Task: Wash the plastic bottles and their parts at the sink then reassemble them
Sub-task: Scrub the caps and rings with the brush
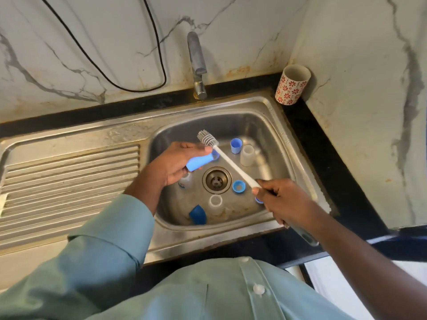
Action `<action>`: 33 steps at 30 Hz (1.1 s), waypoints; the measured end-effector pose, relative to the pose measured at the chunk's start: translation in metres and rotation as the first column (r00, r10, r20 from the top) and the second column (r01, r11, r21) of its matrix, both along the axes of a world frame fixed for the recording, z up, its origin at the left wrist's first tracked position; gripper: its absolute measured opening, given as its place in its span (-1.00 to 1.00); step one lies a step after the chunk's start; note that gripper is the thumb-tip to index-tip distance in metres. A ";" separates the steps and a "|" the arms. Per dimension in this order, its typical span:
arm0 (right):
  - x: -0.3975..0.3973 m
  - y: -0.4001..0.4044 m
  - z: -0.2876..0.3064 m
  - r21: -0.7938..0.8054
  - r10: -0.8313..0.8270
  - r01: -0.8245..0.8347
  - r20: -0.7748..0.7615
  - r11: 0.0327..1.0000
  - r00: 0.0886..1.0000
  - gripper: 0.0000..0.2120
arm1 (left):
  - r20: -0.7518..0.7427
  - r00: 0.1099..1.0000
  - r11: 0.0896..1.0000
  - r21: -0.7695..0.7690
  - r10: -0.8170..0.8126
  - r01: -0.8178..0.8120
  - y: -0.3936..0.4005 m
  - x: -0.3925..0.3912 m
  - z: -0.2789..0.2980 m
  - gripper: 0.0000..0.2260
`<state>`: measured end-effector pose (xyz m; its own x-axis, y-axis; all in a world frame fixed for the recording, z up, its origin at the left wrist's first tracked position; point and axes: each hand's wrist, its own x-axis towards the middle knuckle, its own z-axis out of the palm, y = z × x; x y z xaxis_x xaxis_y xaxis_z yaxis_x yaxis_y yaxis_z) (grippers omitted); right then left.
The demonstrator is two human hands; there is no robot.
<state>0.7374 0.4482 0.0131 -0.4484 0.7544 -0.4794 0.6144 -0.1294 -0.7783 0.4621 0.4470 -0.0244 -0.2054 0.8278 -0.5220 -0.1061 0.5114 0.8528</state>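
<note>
blue bottle [199,163] sits gripped in your left hand [175,165] over the sink [265,125]; your right hand [284,202] grasps the bottle brush [227,158], bristles just outside its mouth. scrubbing step, likely. next, steer the bristles inside. caps [238,187] lie near the drain.

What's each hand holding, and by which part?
Left hand grips a light blue bottle around its body. Right hand grips the bottle brush by its handle end, bristle head free above the sink.
</note>
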 end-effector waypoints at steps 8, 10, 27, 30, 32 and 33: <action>0.050 0.048 -0.017 0.006 -0.243 0.244 -0.034 0.970 0.969 -0.88 | -0.190 0.962 0.951 -0.277 -0.196 0.139 0.068 0.080 -0.078 -0.67; 0.056 0.058 -0.023 -0.014 -0.246 0.246 -0.018 0.969 0.969 -0.89 | -0.289 0.879 0.906 -0.305 -0.381 0.292 0.083 0.110 -0.101 -0.57; 0.051 0.097 -0.054 -0.110 -0.272 0.280 0.084 0.954 0.959 -0.88 | -0.680 0.684 0.960 -0.115 -0.264 0.256 0.116 0.123 -0.137 -0.65; 0.043 0.101 -0.061 -0.105 -0.267 0.278 0.109 0.955 0.957 -0.78 | -0.774 0.633 0.999 0.039 0.011 0.030 0.149 0.085 -0.139 -0.78; 0.039 0.102 -0.065 -0.098 -0.250 0.261 0.115 0.960 0.961 -0.72 | -0.806 0.555 0.978 -0.139 -0.204 0.158 0.176 0.068 -0.150 -0.70; 0.037 0.102 -0.065 -0.092 -0.243 0.254 0.115 0.963 0.963 -0.70 | -0.782 0.487 0.918 -0.284 -0.389 0.278 0.185 0.063 -0.157 -0.55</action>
<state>0.7743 0.5505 -0.0521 -0.1979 0.7789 -0.5951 0.6278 -0.3655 -0.6872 0.5248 0.6325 -0.1809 -0.3024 0.8808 -0.3644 0.7964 0.4435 0.4111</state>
